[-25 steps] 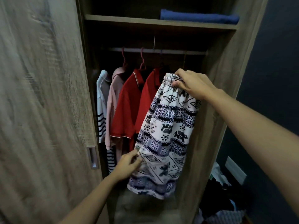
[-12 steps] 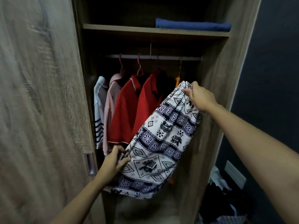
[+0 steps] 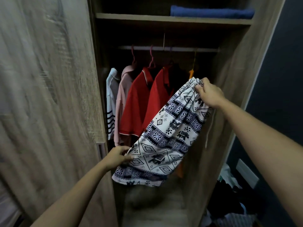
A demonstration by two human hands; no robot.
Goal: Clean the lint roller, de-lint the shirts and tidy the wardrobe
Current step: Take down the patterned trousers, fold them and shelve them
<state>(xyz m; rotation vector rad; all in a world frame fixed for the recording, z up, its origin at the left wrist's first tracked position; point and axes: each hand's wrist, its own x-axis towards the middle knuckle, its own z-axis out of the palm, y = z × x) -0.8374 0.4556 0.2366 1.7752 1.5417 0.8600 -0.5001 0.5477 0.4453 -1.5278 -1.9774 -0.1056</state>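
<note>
Dim wardrobe [image 3: 101,79], door open: a person's right hand [image 3: 210,94] clutched the patterned shorts [image 3: 165,136] by the waistband below the rail [image 3: 168,48], left hand [image 3: 118,155] pinching the hem. Tidying seemed underway; folding or hanging likely came next.

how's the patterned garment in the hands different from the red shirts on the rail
The patterned garment is white with dark blue elephant and diamond bands; the red shirts are plain red, one with white piping. The patterned garment is held slanted, off any hanger, by the right hand at its gathered top and the left hand near its lower edge; the red shirts hang straight on hangers. Both are at the open wardrobe.
</note>
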